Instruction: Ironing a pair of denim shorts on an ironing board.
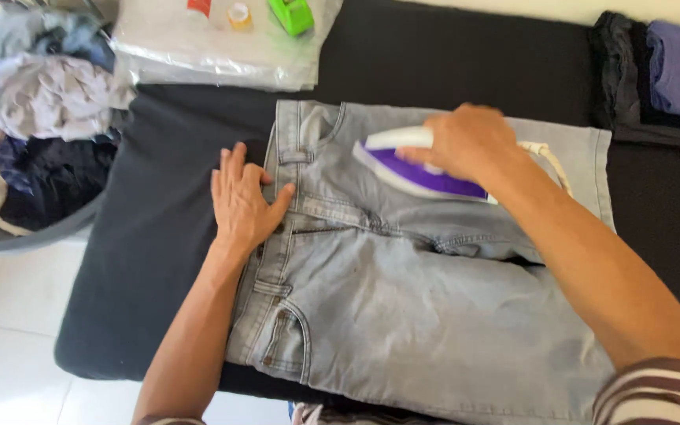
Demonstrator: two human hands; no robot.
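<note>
Our right hand [466, 145] has its fingers curled shut around the white handle of the purple-and-white steam iron [423, 169], which sits sole-down on the far leg of the pale grey denim shorts [426, 299], just right of the waistband. Our left hand [242, 201] lies flat, fingers spread and gripping nothing, palm pressing the waistband near the fly, fingertips reaching onto the dark padded cover of the worktop [159, 228].

We judge the iron fairly heavy and rigid, hot underneath (so the handle is the only sensible place to hold it), and its smooth plate should slide easily over cloth. A cream cord [552, 161] trails from its back towards the right. The shorts are soft but thick, with stiff ridges at the seams, belt loops and pockets; they will bunch unless pinned flat, and the firm waistband is the best hold.

Further out, a round grey basket [9, 240] at far left holds crumpled clothes in white, blue and dark tones. A crinkly clear plastic bag [214, 51] lies at the far edge, with a green object [291, 14] on it. Folded dark and purple garments [670, 75] sit stacked at far right. Pale floor tiles [9, 346] show at near left.
</note>
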